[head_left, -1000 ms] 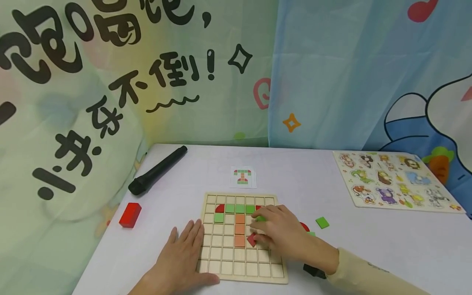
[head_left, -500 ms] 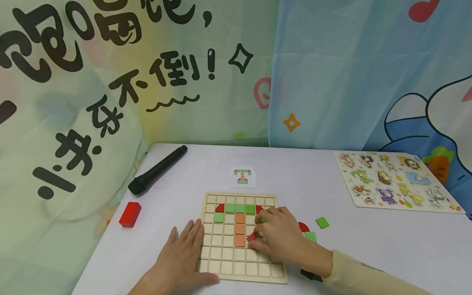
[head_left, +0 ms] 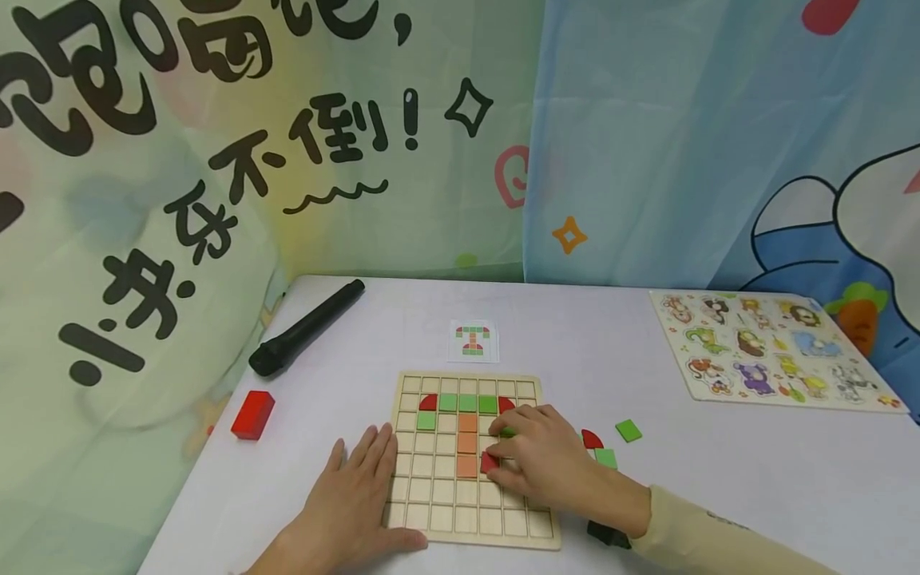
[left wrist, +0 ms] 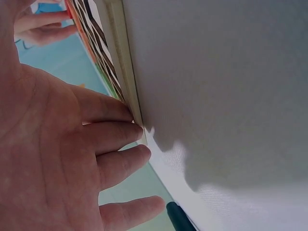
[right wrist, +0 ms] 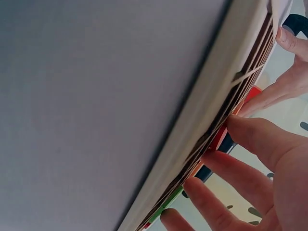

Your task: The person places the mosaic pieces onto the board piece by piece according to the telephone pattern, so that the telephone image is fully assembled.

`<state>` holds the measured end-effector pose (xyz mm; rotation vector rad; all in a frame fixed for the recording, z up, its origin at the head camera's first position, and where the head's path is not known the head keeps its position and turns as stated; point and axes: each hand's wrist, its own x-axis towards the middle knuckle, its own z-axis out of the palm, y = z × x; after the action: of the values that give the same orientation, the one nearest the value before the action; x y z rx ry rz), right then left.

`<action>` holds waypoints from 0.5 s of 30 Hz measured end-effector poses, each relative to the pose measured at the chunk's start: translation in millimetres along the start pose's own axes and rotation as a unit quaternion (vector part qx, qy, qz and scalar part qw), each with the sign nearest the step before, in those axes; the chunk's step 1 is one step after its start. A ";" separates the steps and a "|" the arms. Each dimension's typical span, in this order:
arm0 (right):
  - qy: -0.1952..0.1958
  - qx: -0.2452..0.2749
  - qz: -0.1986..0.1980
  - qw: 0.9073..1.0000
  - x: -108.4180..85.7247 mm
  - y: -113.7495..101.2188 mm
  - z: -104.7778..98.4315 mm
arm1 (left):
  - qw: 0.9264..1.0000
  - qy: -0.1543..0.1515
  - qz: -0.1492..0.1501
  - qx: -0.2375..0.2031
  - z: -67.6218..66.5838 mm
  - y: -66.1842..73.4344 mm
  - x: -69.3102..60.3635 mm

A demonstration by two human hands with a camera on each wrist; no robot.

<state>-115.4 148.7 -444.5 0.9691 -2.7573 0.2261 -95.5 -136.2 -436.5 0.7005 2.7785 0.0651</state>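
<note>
A pale wooden grid board (head_left: 434, 523) lies on the white table. Green square tiles (head_left: 468, 405), red quarter-round tiles (head_left: 428, 402) and a column of orange tiles (head_left: 467, 443) sit in its cells. My right hand (head_left: 553, 459) reaches over the board's right side. Between its thumb and index finger it pinches a red tile (head_left: 489, 462), right beside the lowest orange tile; the fingers partly cover its shape. My left hand (head_left: 348, 499) lies with straight fingers along the board's left edge. In the left wrist view, the fingertips touch the board's rim (left wrist: 126, 62).
Behind the board lies a small pattern card (head_left: 473, 342). Loose green tiles (head_left: 628, 431) and a red piece (head_left: 592, 440) lie to the right, near a partly hidden black object (head_left: 608, 534). A black microphone-like object (head_left: 307, 329), red block (head_left: 253, 415) and animal puzzle board (head_left: 776, 351) stand farther out.
The red tile in my right hand has turned from a slanted position to sit squarer against the lowest orange tile. My right fingers shifted slightly; my left hand stayed at the board's edge.
</note>
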 end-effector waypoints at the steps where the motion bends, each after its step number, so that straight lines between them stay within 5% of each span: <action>1: 0.004 0.001 -0.005 1.000 -0.3 0.6 0.4 | 1.000 -0.001 -0.001 -0.002 -0.2 0.0 0.3; 8: 0.023 -0.026 -0.037 0.999 -1.7 1.5 1.7 | 1.000 -0.008 -0.006 -0.004 -1.2 0.5 1.3; 15: 0.015 -0.028 -0.026 0.999 1.0 -1.7 -0.1 | 1.000 -0.007 -0.008 -0.004 -0.9 1.0 1.4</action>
<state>-115.1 146.9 -444.0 1.0140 -2.6921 0.1514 -96.5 -134.6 -435.9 0.6742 2.7684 0.0667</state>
